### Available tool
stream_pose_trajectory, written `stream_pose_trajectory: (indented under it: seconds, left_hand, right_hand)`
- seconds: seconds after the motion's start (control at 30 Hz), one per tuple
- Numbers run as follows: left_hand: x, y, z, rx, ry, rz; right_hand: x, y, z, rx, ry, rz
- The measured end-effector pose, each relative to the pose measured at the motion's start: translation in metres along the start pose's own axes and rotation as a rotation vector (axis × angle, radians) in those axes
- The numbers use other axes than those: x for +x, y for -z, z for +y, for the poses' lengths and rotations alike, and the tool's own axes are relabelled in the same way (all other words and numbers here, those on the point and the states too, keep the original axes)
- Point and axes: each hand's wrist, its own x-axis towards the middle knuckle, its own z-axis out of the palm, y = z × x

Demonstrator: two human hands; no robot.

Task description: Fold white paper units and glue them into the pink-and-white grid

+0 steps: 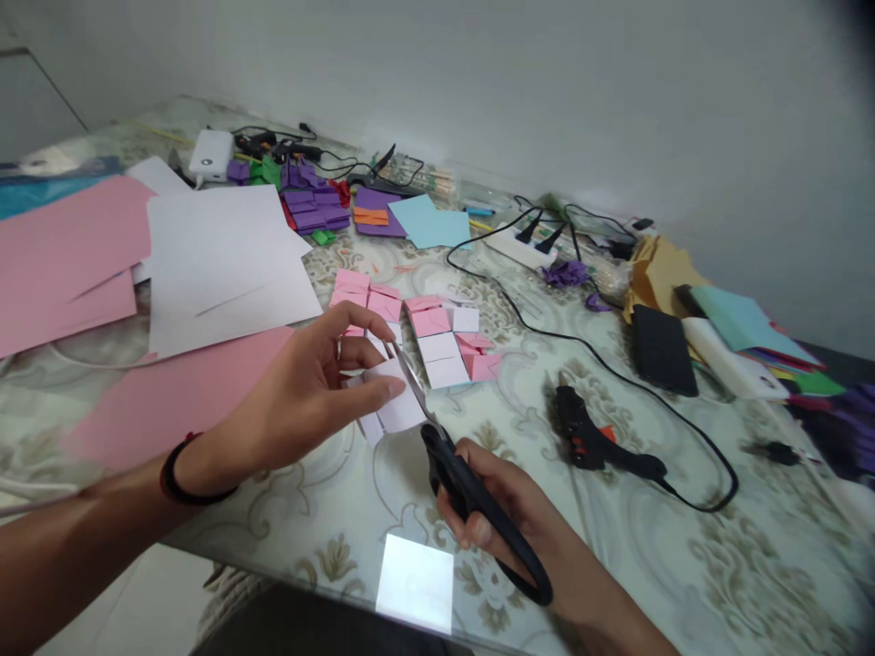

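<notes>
Between the thumb and fingers of my left hand is a small piece of white paper. My right hand is closed round the black handles of a pair of scissors. The scissor blades point up and away from me and lie along the right edge of the white paper; whether they are cutting into it I cannot tell. Just beyond my hands lie folded pink pieces and white pieces of paper, grouped on the table. My left hand partly hides some of them.
A black glue gun lies on the right, its cord curving back to a white power strip. White sheets and pink sheets cover the left side. Purple folded papers, a black phone-like slab and light blue paper lie farther back.
</notes>
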Motion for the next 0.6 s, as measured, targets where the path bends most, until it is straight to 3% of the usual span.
stream_pose_trajectory:
  seconds: [0.6]
  left_hand:
    - [-0.0014, -0.0002, 0.0024, -0.029, -0.002, -0.022]
  right_hand:
    - [0.0026, -0.0016, -0.0017, -0.043, -0.047, 0.082]
